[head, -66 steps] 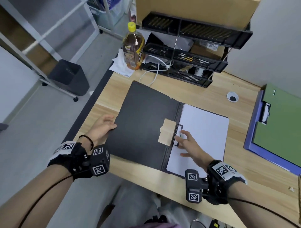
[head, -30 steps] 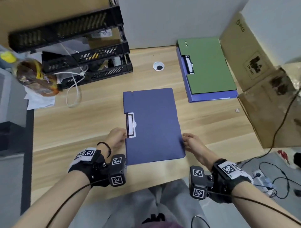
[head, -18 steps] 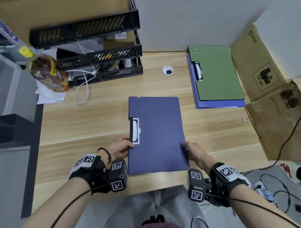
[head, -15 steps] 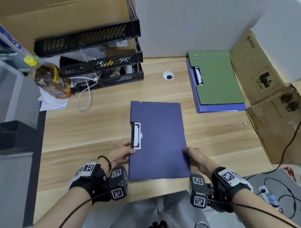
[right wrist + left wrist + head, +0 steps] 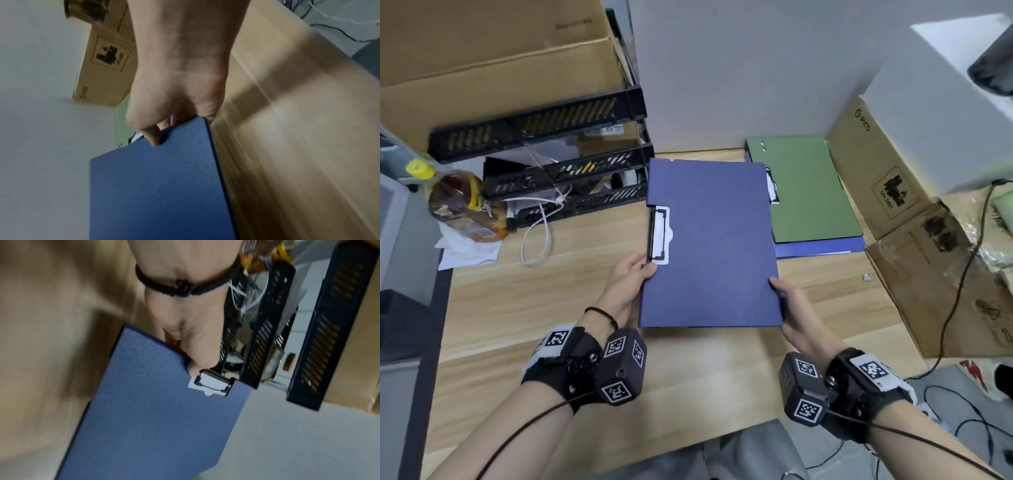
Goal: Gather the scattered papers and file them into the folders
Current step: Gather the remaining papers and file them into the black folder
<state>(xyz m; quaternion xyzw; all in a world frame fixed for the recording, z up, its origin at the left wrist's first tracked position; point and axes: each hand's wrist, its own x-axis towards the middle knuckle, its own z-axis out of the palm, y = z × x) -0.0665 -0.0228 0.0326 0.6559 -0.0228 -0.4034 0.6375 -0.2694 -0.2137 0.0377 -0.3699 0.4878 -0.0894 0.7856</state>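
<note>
Both hands grip a closed blue folder (image 5: 710,246) by its long edges and hold it raised off the table (image 5: 524,308) at the centre of the frame: the left hand (image 5: 628,286) pinches the edge just below the black clip (image 5: 658,234), thumb on the cover, and the right hand (image 5: 792,310) clamps the opposite edge near the lower corner, thumb on top and fingers underneath. No loose papers show anywhere on the wood, so the filing of this folder looks finished and the step in hand appears to be putting it away. A green folder (image 5: 810,192) lies on another blue one (image 5: 822,246) right of centre, its left edge hidden behind the raised folder; the next move probably calls for carrying the folder right and lowering it flat and square on that stack, clip side aligned. At the upper left stand stacked black letter trays (image 5: 544,157) with a large cardboard box (image 5: 493,65) behind and above them, a brown bottle (image 5: 464,205) with a yellow cap and a looped white cable (image 5: 541,240). Flattened cardboard boxes (image 5: 893,192) lean against the grey partition wall (image 5: 739,75) at the right, with cables trailing to the floor in the lower right corner.
</note>
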